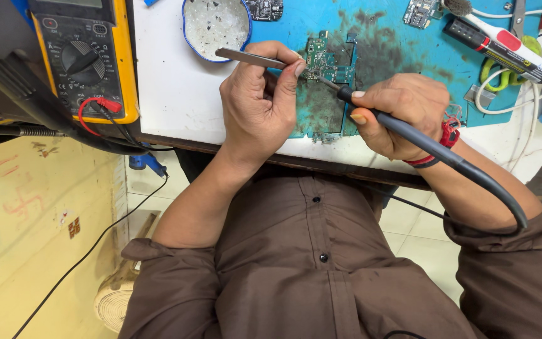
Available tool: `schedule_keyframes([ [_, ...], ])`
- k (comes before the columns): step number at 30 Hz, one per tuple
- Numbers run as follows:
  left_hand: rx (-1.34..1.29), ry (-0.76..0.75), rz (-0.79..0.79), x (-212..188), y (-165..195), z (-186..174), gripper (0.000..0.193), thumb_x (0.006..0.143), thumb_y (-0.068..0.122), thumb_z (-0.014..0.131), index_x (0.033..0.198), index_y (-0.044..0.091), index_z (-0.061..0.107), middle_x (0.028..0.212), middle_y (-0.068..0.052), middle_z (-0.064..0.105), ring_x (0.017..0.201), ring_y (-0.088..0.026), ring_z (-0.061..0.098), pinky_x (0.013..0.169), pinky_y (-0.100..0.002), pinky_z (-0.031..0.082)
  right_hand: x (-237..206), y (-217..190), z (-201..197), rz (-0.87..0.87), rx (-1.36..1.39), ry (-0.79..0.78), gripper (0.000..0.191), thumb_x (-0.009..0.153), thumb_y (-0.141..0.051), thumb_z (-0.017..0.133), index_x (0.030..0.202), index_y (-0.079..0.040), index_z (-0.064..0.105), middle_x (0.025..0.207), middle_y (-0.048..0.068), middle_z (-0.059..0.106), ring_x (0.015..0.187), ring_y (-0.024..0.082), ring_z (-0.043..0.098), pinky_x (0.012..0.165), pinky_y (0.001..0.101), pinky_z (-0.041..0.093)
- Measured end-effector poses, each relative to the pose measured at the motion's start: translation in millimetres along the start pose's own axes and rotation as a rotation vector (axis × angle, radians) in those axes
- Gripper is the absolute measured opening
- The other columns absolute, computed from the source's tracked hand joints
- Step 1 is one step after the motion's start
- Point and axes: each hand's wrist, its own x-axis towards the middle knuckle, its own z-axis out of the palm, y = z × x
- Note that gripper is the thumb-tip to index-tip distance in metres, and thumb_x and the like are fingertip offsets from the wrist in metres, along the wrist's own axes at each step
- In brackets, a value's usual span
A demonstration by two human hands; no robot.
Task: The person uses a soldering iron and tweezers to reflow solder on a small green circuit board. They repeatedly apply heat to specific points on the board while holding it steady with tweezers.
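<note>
A small green circuit board (324, 63) lies on a stained blue mat (384, 44) at the bench's front. My left hand (260, 103) grips metal tweezers (246, 57), whose tips reach the board's left edge under my fingers. My right hand (403, 113) holds a black soldering iron (409, 132) like a pen, its thin tip (327, 81) touching the board's lower part. The iron's thick black cable (497, 188) loops back over my right forearm.
A yellow multimeter (86, 56) with red and black leads stands at the left. A round blue-rimmed dish (216, 25) sits behind the tweezers. Other small boards (420, 12), a white-and-black pen-shaped tool (503, 50) and green-handled scissors (503, 72) lie at the right.
</note>
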Motion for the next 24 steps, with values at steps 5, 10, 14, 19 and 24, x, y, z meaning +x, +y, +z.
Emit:
schedule_keyframes([
  [5, -0.019, -0.001, 0.001, 0.5, -0.3, 0.3, 0.006, 0.109, 0.004, 0.068, 0.111, 0.004, 0.062, 0.096, -0.001, 0.071, 0.061, -0.001, 0.058, 0.051, -0.017, 0.045, 0.4, 1.5, 0.4, -0.039, 0.008, 0.001, 0.017, 0.106, -0.015, 0.076, 0.107, -0.001, 0.066, 0.086, 0.009, 0.071, 0.072, 0.025, 0.069, 0.058, 0.0323, 0.05],
  [10, -0.014, 0.001, -0.008, 0.4, -0.2, 0.7, 0.006, 0.109, 0.004, 0.068, 0.11, 0.004, 0.062, 0.096, -0.002, 0.071, 0.059, -0.001, 0.057, 0.05, -0.017, 0.044, 1.6, 1.3, 0.4, -0.042, 0.008, 0.007, 0.017, 0.105, -0.014, 0.076, 0.106, -0.001, 0.066, 0.084, 0.009, 0.07, 0.071, 0.025, 0.069, 0.058, 0.0324, 0.049],
  [14, -0.002, 0.003, 0.012, 1.0, -0.4, 0.5, 0.006, 0.109, 0.004, 0.068, 0.11, 0.004, 0.062, 0.096, -0.001, 0.07, 0.06, -0.001, 0.057, 0.051, -0.017, 0.043, 2.3, -0.9, -1.7, -0.031, 0.009, -0.005, 0.014, 0.105, -0.013, 0.074, 0.106, -0.001, 0.066, 0.085, 0.009, 0.071, 0.072, 0.025, 0.069, 0.059, 0.0322, 0.05],
  [19, -0.004, 0.009, -0.007, -0.9, 1.5, 0.8, 0.006, 0.109, 0.004, 0.068, 0.11, 0.003, 0.062, 0.096, -0.002, 0.07, 0.06, -0.001, 0.057, 0.052, -0.017, 0.044, 3.1, -2.5, -2.2, -0.032, -0.017, -0.01, 0.014, 0.103, -0.013, 0.074, 0.105, -0.002, 0.067, 0.082, 0.008, 0.071, 0.07, 0.025, 0.068, 0.058, 0.0332, 0.049],
  [24, -0.001, 0.002, -0.009, -0.3, 1.4, 0.1, 0.007, 0.109, 0.005, 0.068, 0.111, 0.004, 0.062, 0.096, -0.002, 0.07, 0.061, -0.001, 0.057, 0.052, -0.017, 0.044, 3.7, -2.5, -1.6, -0.041, -0.009, -0.008, 0.015, 0.104, -0.014, 0.075, 0.105, -0.002, 0.067, 0.083, 0.008, 0.07, 0.071, 0.025, 0.069, 0.058, 0.0324, 0.049],
])
